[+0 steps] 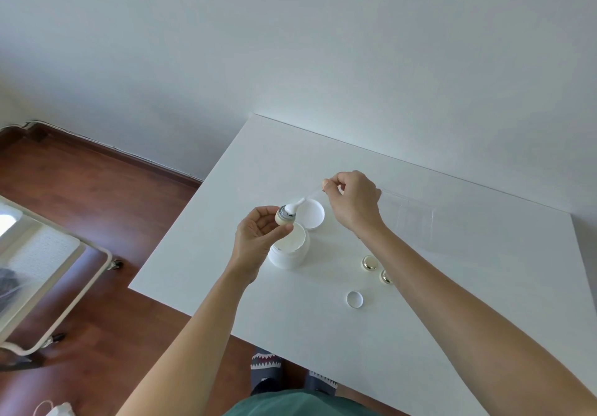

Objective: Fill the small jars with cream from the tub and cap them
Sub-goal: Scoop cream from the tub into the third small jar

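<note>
From the head camera, a plain white table (pixel 452 286) stands with its far edge against a pale grey-white wall (pixel 290 44). Off its left edge runs a reddish-brown wood floor (pixel 80 189) with a dark skirting board, and a white-framed trolley on castors (pixel 48 270) stands there. No brand, label or writing can be read on anything.

Near the left edge of the table sits the open white cream tub (pixel 289 249), with its white lid (pixel 312 214) lying just behind it, inside up. The left hand (pixel 258 238) holds a small cream-coloured jar (pixel 285 216) above the tub, its fingers curled round the jar's body. The right hand (pixel 353 201) pinches the handle of a clear spatula (pixel 302 202) between thumb and fingers; the spatula's cream-laden tip rests at the jar's mouth.

Toward the near edge, under the right forearm, lie two gold-topped small jars (pixel 369 263) (pixel 386 277) close together, and a white ring-shaped cap (pixel 354 299) nearer the person. A clear plastic tray (pixel 410 218) lies toward the far edge, to the right of the right hand.
</note>
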### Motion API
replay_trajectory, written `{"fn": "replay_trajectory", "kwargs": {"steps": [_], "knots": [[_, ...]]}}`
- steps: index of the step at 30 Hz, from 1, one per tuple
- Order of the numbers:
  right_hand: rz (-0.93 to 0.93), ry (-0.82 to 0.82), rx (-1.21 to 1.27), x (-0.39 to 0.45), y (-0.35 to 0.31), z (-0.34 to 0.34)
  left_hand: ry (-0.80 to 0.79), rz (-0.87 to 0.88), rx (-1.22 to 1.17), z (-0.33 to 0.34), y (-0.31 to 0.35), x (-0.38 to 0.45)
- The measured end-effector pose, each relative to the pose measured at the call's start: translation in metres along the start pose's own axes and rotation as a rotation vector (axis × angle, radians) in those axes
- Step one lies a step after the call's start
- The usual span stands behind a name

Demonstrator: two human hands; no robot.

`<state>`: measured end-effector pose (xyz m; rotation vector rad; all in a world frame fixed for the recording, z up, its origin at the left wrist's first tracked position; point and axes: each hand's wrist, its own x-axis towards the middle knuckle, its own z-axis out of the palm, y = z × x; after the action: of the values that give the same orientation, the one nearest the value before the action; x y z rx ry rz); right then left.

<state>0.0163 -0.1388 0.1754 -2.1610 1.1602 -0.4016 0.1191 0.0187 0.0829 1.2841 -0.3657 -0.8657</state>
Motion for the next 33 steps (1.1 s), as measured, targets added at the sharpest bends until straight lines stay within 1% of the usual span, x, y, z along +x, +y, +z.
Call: {"fn": "replay_trajectory", "kwargs": {"steps": [4, 9, 13, 16, 25, 30, 33], "knots": [[-0.184, 0.084, -0.133, -0.007, -0.003, 0.005, -0.02, -0.004, -0.012, 0.002, 0.001, -0.002], [-0.473, 0.22, -0.186, -0.017, -0.007, 0.006, -0.032, -0.045, -0.066, 0.003, 0.003, -0.004], [-0.724, 0.302, -0.232, -0.022, -0.003, 0.006, -0.036, -0.071, -0.177, 0.005, 0.005, -0.005], [-0.826, 0.334, -0.247, -0.024, 0.002, 0.006, -0.027, -0.088, -0.227, 0.006, 0.006, -0.005], [-0.881, 0.408, -0.212, -0.027, 0.014, 0.001, -0.039, -0.099, -0.264, 0.006, 0.009, -0.006], [-0.865, 0.455, -0.156, -0.029, 0.016, 0.0, -0.03, -0.095, -0.276, 0.007, 0.01, -0.007], [-0.814, 0.477, -0.116, -0.03, 0.016, -0.001, -0.026, -0.096, -0.273, 0.005, 0.01, -0.007]]}}
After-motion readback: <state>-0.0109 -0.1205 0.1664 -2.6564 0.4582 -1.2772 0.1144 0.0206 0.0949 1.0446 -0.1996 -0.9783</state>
